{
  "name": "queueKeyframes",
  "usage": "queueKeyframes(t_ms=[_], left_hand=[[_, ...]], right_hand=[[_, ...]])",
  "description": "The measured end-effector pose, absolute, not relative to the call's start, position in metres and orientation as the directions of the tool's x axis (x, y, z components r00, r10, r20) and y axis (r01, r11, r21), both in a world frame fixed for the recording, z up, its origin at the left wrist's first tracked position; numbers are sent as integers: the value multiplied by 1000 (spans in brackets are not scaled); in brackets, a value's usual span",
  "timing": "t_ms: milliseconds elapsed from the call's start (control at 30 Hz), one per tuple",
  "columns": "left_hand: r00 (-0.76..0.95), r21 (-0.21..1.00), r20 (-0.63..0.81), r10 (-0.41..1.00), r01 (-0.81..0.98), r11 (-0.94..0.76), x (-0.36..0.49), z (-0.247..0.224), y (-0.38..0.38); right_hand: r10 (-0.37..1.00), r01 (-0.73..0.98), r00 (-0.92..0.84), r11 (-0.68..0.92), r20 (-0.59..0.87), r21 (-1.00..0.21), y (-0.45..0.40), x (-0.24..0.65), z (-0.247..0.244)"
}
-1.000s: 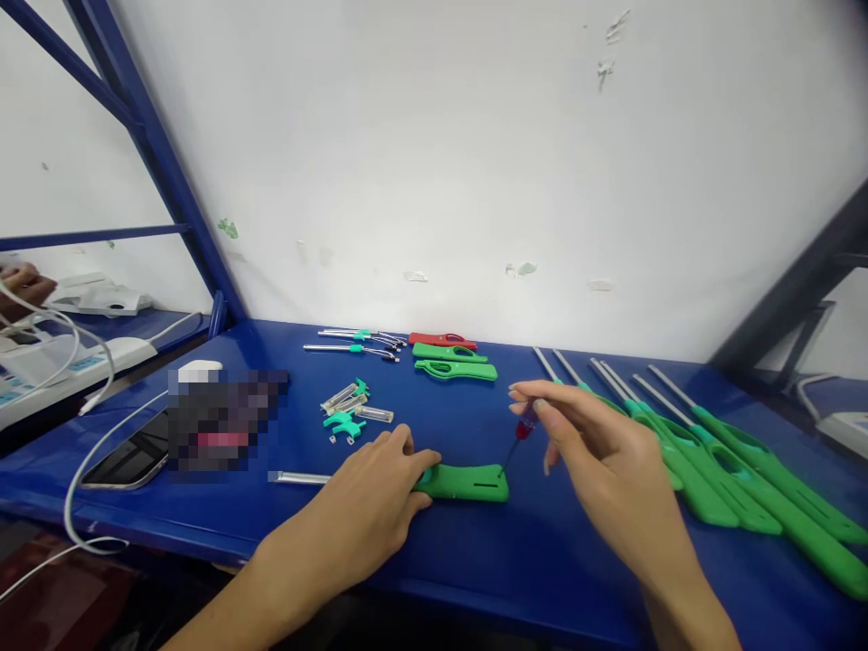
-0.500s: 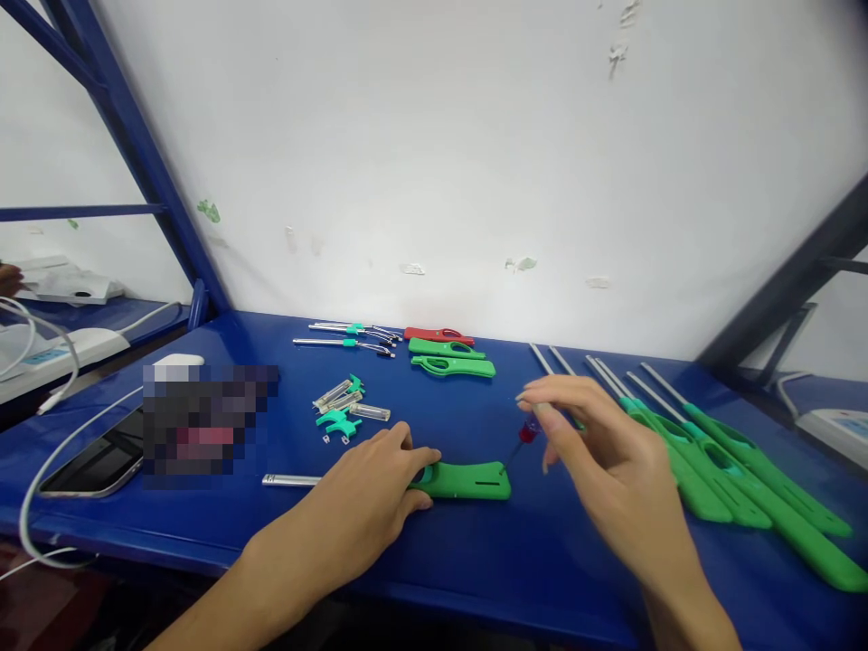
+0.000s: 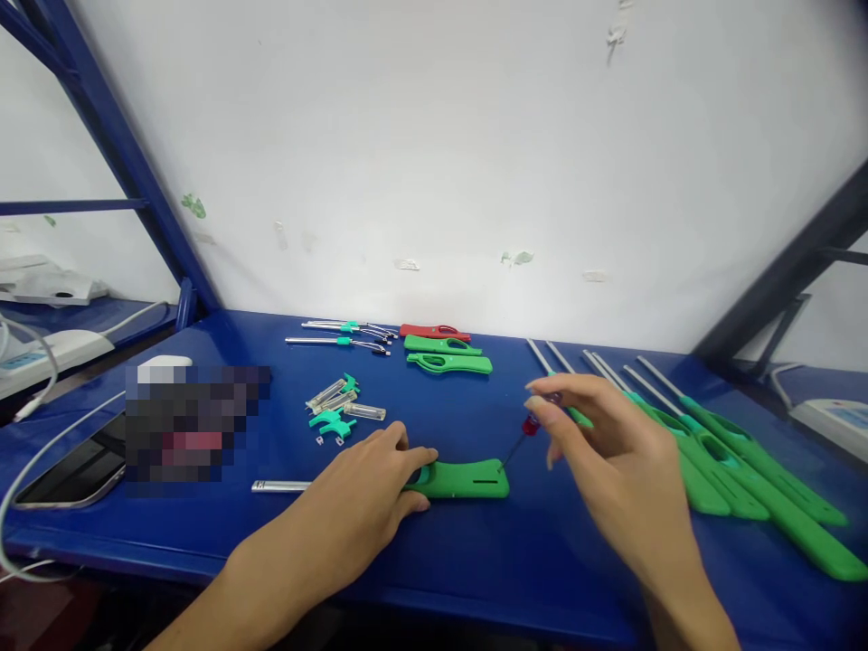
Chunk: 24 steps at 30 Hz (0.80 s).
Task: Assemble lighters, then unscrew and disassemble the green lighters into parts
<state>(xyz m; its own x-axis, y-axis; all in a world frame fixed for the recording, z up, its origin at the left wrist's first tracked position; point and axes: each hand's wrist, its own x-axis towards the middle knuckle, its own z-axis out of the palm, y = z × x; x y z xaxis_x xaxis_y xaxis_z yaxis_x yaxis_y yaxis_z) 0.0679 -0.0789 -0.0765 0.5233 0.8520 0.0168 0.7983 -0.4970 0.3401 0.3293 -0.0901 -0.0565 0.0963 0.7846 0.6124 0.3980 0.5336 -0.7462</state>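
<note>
A green long-necked lighter [image 3: 467, 479] lies flat on the blue table, its metal tube pointing left. My left hand [image 3: 370, 479] is closed over its middle, covering the trigger area and pressing it to the table. In my right hand [image 3: 603, 443] a small screwdriver [image 3: 533, 423] with a red and purple handle is pinched between thumb and fingers. Its thin shaft slants down to the lighter's right end, where the tip meets the upper corner. Fingers hide part of the handle.
Several green lighters [image 3: 746, 470] lie at the right. Behind are green shell halves [image 3: 451, 363], a red shell [image 3: 427, 332] and metal tubes with wires [image 3: 316, 341]. Clear fuel tanks [image 3: 364, 411] and teal triggers [image 3: 332, 423] sit left of centre. A phone [image 3: 74, 470] with a cable lies far left.
My right hand and the screwdriver have risen slightly, with the tip still at the lighter's corner. My left hand keeps its hold. The whole view has shifted a little.
</note>
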Motion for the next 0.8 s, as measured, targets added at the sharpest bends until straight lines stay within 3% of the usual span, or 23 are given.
queueKeyframes(t_ms=[800], left_hand=[[529,330,-40,848,808,-489,68,-75,-76]], right_hand=[[759,485,-24,578,650,-657,-90,326,-61]])
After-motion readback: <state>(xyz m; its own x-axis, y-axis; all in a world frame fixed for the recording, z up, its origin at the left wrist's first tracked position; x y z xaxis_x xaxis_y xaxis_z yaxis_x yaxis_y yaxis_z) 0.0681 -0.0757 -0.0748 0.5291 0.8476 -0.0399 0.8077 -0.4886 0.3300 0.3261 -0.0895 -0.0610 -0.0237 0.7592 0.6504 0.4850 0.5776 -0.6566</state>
